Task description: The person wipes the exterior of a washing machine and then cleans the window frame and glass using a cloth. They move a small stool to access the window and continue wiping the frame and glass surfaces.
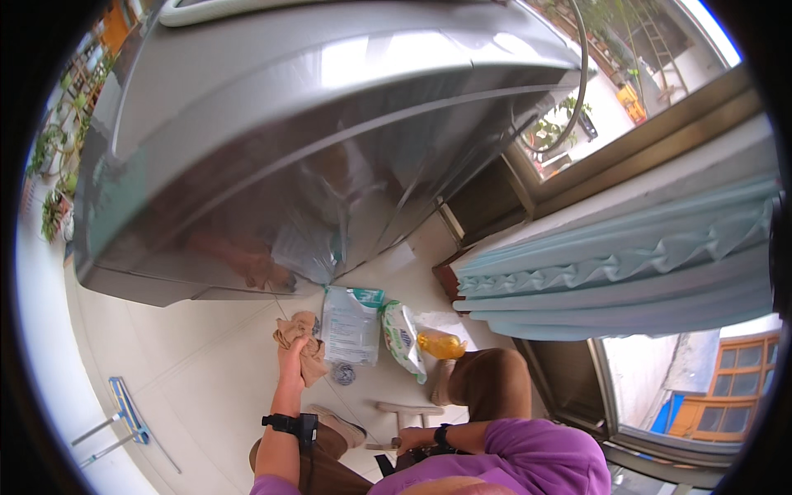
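Observation:
My left hand (296,357) grips a crumpled brown cloth (312,365) above the pale tiled floor. Just right of it lies a clear plastic packet (351,331) with a teal top and printed writing. A grey metal scouring ball (343,374) sits below the packet. Beside that are a green-and-white soft pack (401,334) and a bottle of yellow liquid (442,344) on its side. My right hand (413,439) is low by my lap, next to a wooden frame (411,409), possibly a small stool. Its fingers are partly hidden, so its hold is unclear.
A large glossy grey appliance (247,154) rises in front of me. A light-blue curtain (619,266) hangs at the right, by metal-framed windows (609,396). A blue mop head (128,411) stands at the left wall. A grey hose or cable (581,80) loops at upper right.

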Motion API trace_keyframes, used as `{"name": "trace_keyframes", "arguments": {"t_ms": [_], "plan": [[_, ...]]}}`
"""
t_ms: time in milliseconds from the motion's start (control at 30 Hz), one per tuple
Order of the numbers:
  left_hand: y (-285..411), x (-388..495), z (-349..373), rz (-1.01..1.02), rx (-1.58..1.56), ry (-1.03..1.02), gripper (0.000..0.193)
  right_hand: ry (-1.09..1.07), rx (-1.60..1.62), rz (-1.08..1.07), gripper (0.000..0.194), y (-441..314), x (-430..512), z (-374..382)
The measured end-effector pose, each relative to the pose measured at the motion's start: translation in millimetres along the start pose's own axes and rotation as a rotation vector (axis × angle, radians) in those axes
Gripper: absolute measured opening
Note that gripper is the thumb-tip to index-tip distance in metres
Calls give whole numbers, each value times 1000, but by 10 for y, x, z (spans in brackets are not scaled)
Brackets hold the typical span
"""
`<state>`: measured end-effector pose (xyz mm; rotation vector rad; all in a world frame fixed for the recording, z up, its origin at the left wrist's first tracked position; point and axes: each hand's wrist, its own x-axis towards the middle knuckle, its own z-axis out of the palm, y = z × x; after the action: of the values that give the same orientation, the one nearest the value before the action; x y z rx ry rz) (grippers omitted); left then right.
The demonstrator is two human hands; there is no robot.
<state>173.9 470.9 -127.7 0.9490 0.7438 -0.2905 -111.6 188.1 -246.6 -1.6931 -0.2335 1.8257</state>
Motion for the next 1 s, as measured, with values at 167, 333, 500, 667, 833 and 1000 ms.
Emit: {"name": "trace_keyframes", "arguments": {"t_ms": [167, 333, 500, 667, 833, 1000], "plan": [[-781, -266, -186, -94, 88, 109, 46, 126, -74, -187, 57, 4, -604, 461], [-1103, -1211, -69, -186, 134, 45, 50, 184, -174, -312, 48, -396, -1349, 649], [-534, -1995, 85, 69, 429, -29, 51, 170, -383, -309, 54, -789, -1614, 578], [90, -2606, -311, 106, 219, 128, 53, 41, -510, -169, 54, -954, -1695, 612], [682, -3155, -1096, 89, 14, 451, 56, -61, -531, 26, 57, -1213, -1720, 461], [732, -3774, -2088, 94, -206, 588, 57, -93, -680, 79, 63, -1643, -1550, 429]]}}
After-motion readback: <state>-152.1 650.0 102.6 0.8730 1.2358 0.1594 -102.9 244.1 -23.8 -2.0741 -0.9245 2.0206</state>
